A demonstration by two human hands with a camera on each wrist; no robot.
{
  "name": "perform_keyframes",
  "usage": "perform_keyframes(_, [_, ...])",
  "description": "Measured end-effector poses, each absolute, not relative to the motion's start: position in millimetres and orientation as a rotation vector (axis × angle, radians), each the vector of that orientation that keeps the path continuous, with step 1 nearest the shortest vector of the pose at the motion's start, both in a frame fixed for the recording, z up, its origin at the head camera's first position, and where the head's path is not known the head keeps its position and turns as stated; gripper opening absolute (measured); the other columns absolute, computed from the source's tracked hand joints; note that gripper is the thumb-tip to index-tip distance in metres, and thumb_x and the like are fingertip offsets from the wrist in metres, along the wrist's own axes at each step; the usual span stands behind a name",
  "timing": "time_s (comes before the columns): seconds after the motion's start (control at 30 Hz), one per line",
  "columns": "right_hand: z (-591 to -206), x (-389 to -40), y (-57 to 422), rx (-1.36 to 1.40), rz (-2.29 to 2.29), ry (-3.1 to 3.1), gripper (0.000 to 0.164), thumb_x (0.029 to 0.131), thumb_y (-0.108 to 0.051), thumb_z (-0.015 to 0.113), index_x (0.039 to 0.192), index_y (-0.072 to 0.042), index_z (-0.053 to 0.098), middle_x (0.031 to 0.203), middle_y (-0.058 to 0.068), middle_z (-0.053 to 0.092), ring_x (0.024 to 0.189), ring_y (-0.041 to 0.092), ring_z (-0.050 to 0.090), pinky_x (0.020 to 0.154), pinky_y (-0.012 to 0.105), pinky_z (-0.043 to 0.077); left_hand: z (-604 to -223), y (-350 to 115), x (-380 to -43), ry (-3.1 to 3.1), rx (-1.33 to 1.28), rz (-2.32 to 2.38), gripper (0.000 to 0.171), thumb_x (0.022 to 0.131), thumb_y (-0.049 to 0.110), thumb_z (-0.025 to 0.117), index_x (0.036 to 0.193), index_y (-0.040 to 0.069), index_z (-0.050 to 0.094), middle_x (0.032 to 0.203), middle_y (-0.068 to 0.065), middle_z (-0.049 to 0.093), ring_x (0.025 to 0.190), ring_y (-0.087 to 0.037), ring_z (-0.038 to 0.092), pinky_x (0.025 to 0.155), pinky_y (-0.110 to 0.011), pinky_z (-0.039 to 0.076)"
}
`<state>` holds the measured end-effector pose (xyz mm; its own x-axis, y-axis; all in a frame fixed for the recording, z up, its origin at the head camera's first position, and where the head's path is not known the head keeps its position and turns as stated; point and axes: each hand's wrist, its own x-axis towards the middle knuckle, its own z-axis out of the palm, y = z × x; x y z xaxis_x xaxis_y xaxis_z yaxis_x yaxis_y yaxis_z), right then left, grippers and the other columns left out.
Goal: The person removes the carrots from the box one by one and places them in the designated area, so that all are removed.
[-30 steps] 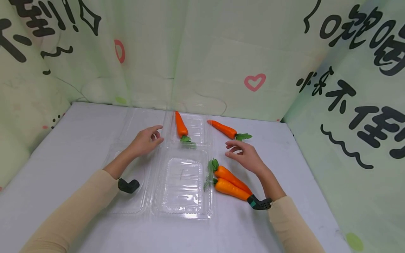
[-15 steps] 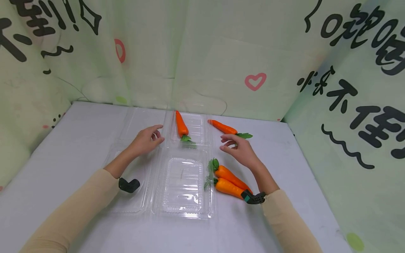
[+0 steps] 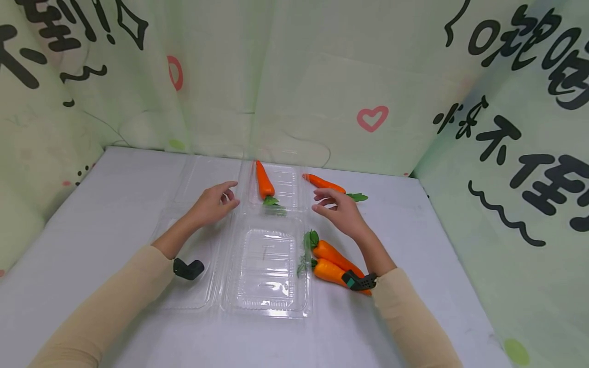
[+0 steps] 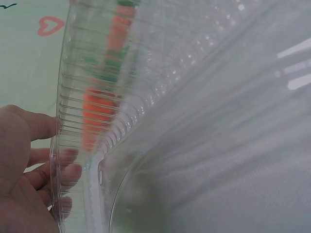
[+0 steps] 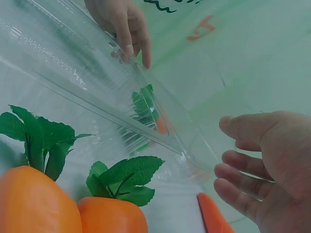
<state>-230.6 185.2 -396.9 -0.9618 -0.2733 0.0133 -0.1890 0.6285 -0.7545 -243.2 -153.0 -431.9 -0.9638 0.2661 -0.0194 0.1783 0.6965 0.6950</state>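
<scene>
My left hand (image 3: 213, 202) rests at the left side of the far clear plastic box (image 3: 287, 189), fingers loosely bent, thumb apart from them. In the left wrist view its fingertips (image 4: 70, 172) show through the clear wall. An orange carrot (image 3: 264, 183) with green leaves lies in that box. My right hand (image 3: 338, 212) hovers right of the box with bent, spread fingers and nothing between them. It is just in front of another carrot (image 3: 324, 183), partly covering it. Two more carrots, an upper one (image 3: 335, 254) and a lower one (image 3: 327, 271), lie beneath the right forearm.
A near clear plastic box (image 3: 267, 260) stands in front of the far one, its lid (image 3: 193, 296) folded out left under my left forearm. The two carrots' leaves overlap its right rim. Behind the white table (image 3: 110, 214) hangs a pale green curtain (image 3: 303, 87).
My right hand has moved left and away from me, from the right of the carrots towards the far box's right side. The left hand has stayed in place.
</scene>
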Motion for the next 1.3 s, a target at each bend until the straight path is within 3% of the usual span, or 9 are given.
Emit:
perform_keyframes(0.8, [-394,-241,162,-0.448,-1.311,2.714,0.042,0.091,-0.023,0.068,0.129,-0.008,0.058,0.122,0.017,0.064,0.108,0.027,0.062,0.096,0.042,0.053,-430,-152,-241,2.788,0.349,1.119,0.056,0.097,0.023,0.057,0.146,0.004,0.038,0.110,-0.014,0.061,0.098,-0.026,0.055,0.086,-0.038,0.054])
perform_keyframes(1.3, [-396,-246,149,-0.425,-1.326,2.679,0.041,0.092,-0.023,0.067,0.130,-0.012,0.058,0.125,0.016,0.064,0.110,0.026,0.062,0.095,0.041,0.054,-432,-151,-241,2.793,0.337,1.114,0.056,0.097,0.023,0.057,0.146,0.005,0.038,0.110,-0.014,0.061,0.097,-0.026,0.055,0.084,-0.037,0.053])
